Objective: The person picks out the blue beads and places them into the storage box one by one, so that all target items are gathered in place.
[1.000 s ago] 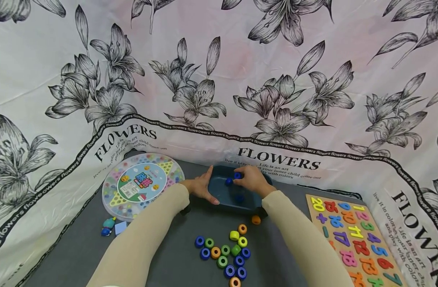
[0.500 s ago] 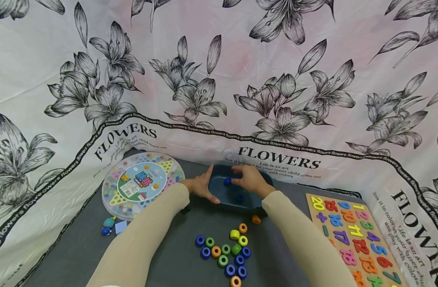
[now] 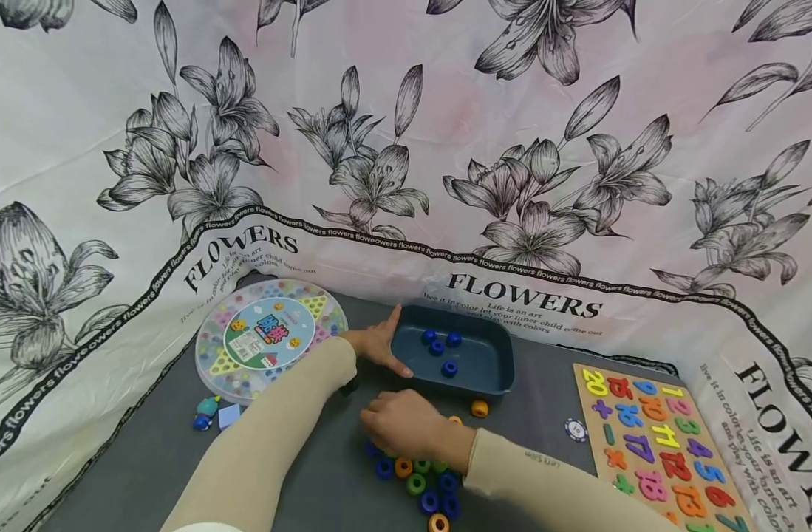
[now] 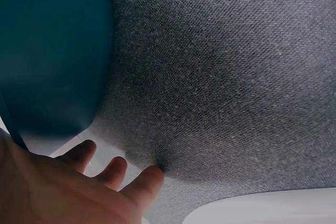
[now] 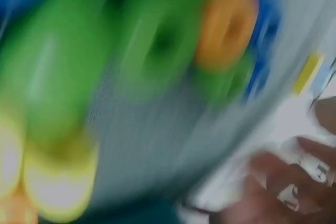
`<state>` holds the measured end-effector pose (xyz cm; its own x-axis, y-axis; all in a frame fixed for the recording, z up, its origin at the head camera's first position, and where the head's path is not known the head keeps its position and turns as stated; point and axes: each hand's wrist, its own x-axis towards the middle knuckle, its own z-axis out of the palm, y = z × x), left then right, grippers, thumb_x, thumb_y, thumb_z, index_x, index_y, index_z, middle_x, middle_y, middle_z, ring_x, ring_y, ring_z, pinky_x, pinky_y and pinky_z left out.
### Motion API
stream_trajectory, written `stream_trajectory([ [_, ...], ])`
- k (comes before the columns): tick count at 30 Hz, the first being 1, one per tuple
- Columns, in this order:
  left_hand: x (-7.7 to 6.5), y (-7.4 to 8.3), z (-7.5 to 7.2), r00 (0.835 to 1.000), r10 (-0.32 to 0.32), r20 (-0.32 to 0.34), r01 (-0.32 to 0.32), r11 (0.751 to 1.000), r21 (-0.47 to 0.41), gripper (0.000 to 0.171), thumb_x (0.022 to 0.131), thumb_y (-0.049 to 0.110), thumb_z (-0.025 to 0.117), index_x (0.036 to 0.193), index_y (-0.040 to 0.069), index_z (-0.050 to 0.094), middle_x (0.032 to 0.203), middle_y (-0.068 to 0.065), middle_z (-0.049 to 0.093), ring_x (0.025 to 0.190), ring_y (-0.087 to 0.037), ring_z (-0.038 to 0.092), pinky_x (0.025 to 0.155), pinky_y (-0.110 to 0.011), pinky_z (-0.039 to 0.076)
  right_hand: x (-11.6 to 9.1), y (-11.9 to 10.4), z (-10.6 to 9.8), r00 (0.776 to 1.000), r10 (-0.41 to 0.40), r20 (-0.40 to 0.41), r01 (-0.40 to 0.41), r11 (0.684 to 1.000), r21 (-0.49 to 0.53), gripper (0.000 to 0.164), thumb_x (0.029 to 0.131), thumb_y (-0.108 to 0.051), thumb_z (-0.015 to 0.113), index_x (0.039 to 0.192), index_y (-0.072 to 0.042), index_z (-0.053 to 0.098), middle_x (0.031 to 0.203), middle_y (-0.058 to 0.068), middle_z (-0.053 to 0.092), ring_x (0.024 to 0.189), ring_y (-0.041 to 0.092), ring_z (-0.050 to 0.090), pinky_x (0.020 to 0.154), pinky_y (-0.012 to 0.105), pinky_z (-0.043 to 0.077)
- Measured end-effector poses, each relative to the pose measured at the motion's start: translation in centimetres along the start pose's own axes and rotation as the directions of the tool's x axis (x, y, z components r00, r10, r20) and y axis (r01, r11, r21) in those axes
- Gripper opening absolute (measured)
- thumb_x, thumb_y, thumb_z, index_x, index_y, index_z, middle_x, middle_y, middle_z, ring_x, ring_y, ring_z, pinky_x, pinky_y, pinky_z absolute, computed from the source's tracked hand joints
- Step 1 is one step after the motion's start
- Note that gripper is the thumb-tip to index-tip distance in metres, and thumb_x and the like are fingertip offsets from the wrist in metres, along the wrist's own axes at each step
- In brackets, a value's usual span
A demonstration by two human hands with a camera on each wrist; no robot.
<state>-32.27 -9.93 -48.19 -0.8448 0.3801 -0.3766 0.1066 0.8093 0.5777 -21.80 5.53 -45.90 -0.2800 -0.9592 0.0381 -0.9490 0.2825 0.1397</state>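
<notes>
My left hand [image 3: 382, 347] rests at the left end of a dark blue-green plastic bin [image 3: 488, 362], thumb and fingers spread along its rim. In the left wrist view those fingers [image 4: 142, 187] lie fairly straight beside the bin wall [image 4: 58, 51]. Several blue beads [image 3: 449, 369] lie in the bin. My right hand [image 3: 406, 427] is over a cluster of loose beads in front of the bin, hiding some of them. Green [image 3: 415, 484], blue and orange beads show below it. In the blurred right wrist view, loosely bent fingers [image 5: 283, 182] appear apart from the beads.
One orange bead [image 3: 479, 408] lies by the bin's front edge. A round marble game box [image 3: 266, 332], a small toy figure [image 3: 205, 414] and a light blue block [image 3: 229, 415] are at left. A poker chip [image 3: 575, 429] and a number board [image 3: 601, 459] are at right.
My right hand has come out of the bin toward me, over the loose beads, leaving blue beads behind inside. The left hand keeps its place at the bin's end. The view shifts slightly.
</notes>
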Motion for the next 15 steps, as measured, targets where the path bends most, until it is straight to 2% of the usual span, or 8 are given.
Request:
stream_trajectory([
  [2,-0.2,0.1,0.2,1.0,0.001,-0.002,-0.001,1.0,-0.016,0.135,0.064,0.058,0.077,0.146,0.019,-0.023,0.156,-0.018,0.008,0.142,-0.042,0.011,0.113,-0.052,0.018,-0.2,-1.3,1.0,0.988,0.064,0.139,-0.067,0.998,0.016,0.025,0.087,-0.041,0.062,0.105,-0.024,0.064,0.091,-0.01,0.067,0.07,0.002,0.06,0.057,0.018,0.049],
  [4,-0.2,0.0,0.4,1.0,0.006,-0.003,-0.006,1.0,-0.022,0.135,0.064,0.058,0.077,0.147,0.019,-0.022,0.156,-0.018,0.009,0.142,-0.041,0.013,0.113,-0.052,0.019,-0.3,-2.1,1.8,0.957,0.128,0.26,-0.145,0.988,0.047,0.034,0.087,-0.047,0.06,0.114,-0.026,0.062,0.101,-0.009,0.067,0.075,0.003,0.063,0.06,0.02,0.051],
  [6,-0.2,-0.1,0.6,1.0,0.003,0.001,-0.003,1.0,-0.022,0.135,0.064,0.059,0.077,0.146,0.019,-0.023,0.156,-0.017,0.009,0.142,-0.041,0.013,0.113,-0.052,0.02,-0.4,-2.4,2.3,0.931,0.141,0.336,-0.182,0.979,0.094,0.037,0.087,-0.048,0.059,0.117,-0.026,0.061,0.105,-0.009,0.066,0.078,0.003,0.063,0.063,0.022,0.052],
  [9,-0.2,-0.3,0.6,1.0,-0.007,0.0,0.007,1.0,-0.027,0.136,0.063,0.06,0.077,0.146,0.02,-0.023,0.157,-0.016,0.008,0.142,-0.04,0.012,0.113,-0.052,0.02,-0.3,-2.4,2.9,0.922,0.126,0.366,-0.197,0.966,0.165,0.036,0.088,-0.047,0.058,0.118,-0.027,0.06,0.107,-0.008,0.066,0.084,0.005,0.063,0.068,0.025,0.053],
  [15,-0.1,-0.1,0.3,1.0,-0.013,-0.006,0.013,0.999,-0.031,0.136,0.062,0.061,0.077,0.147,0.021,-0.023,0.157,-0.015,0.008,0.142,-0.041,0.011,0.113,-0.053,0.019,0.2,-2.0,3.7,0.929,0.127,0.348,-0.216,0.949,0.23,0.035,0.086,-0.04,0.064,0.119,-0.026,0.059,0.102,-0.009,0.064,0.081,0.002,0.061,0.069,0.023,0.051],
])
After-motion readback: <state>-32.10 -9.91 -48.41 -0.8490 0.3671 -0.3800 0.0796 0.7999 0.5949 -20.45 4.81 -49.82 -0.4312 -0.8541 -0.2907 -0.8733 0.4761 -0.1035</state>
